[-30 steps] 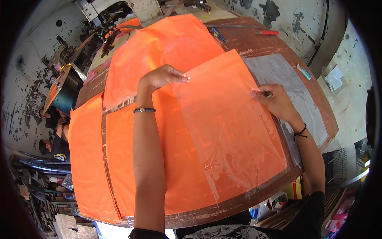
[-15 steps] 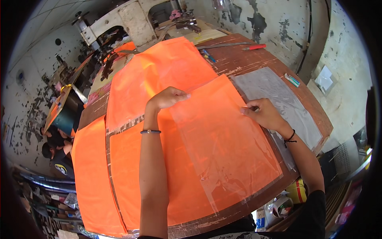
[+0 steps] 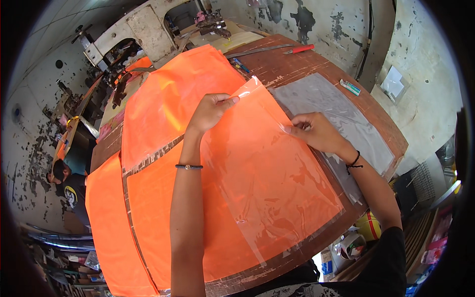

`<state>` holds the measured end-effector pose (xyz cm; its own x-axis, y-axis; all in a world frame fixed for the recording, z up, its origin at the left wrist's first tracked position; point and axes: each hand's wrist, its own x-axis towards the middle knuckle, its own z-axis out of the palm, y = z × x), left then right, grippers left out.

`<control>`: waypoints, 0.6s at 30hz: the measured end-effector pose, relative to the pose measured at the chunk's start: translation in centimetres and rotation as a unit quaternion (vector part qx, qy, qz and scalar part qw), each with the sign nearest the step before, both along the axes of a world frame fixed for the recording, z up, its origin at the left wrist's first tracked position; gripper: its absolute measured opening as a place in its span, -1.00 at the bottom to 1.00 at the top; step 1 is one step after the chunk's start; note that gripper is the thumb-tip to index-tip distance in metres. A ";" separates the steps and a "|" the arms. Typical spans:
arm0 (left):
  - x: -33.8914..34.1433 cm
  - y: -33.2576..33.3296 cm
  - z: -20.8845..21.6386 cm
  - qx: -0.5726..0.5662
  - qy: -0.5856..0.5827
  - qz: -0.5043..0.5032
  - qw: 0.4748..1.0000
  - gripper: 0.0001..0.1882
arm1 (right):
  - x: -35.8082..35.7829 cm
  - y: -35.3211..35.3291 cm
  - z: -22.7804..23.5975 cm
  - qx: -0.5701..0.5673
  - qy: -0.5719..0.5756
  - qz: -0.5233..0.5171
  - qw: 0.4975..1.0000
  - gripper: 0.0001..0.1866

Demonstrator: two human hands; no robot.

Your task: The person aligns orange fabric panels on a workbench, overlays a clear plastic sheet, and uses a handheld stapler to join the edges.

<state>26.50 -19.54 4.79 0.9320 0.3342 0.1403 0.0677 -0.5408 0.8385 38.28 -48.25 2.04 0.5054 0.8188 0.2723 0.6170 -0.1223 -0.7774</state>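
While the head camera looks down on the worn brown worktable (image 3: pixel 316 67), the left hand (image 3: pixel 210 110) pinches the far corner of a clear plastic sheet (image 3: pixel 269 173) between thumb and fingers and lifts it just off the orange fabric panel (image 3: pixel 163 208) beneath. The right hand (image 3: pixel 314 131), fingers curled, presses on the sheet's right edge, its fingertips closed on the plastic. The sheet lies across the near, right part of the orange panel, reaching towards the table's front edge.

A second orange panel (image 3: pixel 173 94) overlaps the far end, and a third (image 3: pixel 106 222) hangs over the table's left side. To the right of the hands lies a grey sheet (image 3: pixel 336 111), partly under the right wrist. Beyond it sit a small teal-and-white stick (image 3: pixel 350 87), a red-handled tool (image 3: pixel 299 49) and a long metal ruler (image 3: pixel 257 51). A sewing machine (image 3: pixel 148 29) stands at the far end. Another person (image 3: pixel 67 178) is below the table on the left.

Compared with half a second ago, the left hand has moved from lying flat on the sheet to raising its corner, and the right hand has slid nearer along the edge.

The clutter (image 3: pixel 356 237) under the table's right corner is too small to identify, and the person's forearms are cut off at the lower edge.
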 end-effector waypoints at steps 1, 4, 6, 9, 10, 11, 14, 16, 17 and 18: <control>0.1 0.0 -0.2 -0.003 -0.002 0.000 1.000 -0.61 | 0.2 -0.2 0.2 0.014 -0.011 -0.001 1.000 -0.67; -0.5 0.7 -0.4 -0.002 0.001 0.015 1.000 -0.60 | 0.8 -1.2 2.8 -0.071 -0.108 -0.093 0.987 -0.64; 0.0 0.3 -0.4 -0.006 -0.002 0.005 1.000 -0.60 | 2.9 -2.7 1.5 -0.082 -0.181 -0.109 0.974 -0.62; 0.1 0.1 0.1 -0.014 0.046 -0.005 0.999 -0.60 | 4.1 -2.5 0.3 -0.030 -0.362 -0.136 0.922 -0.59; -0.1 -0.1 0.2 -0.023 0.028 -0.006 0.999 -0.61 | 3.9 -2.0 0.4 0.032 -0.466 -0.142 0.873 -0.57; -0.3 -0.2 0.2 -0.032 0.010 -0.006 0.999 -0.62 | 3.3 -1.6 0.5 0.030 -0.466 -0.140 0.873 -0.57; -0.9 0.0 0.8 -0.041 0.005 -0.019 0.999 -0.61 | 0.1 0.4 0.6 0.068 -0.132 -0.074 0.986 -0.57; -1.1 0.0 1.2 -0.038 0.003 -0.024 0.999 -0.61 | -1.3 1.2 0.3 0.047 -0.064 -0.042 0.996 -0.60; -1.2 0.0 1.4 -0.031 0.000 -0.030 0.999 -0.61 | -1.4 1.1 0.2 0.043 -0.062 -0.042 0.996 -0.60; -1.2 -0.1 1.4 -0.035 0.002 -0.030 0.999 -0.61 | -1.5 1.2 0.0 0.010 -0.033 -0.050 0.998 -0.60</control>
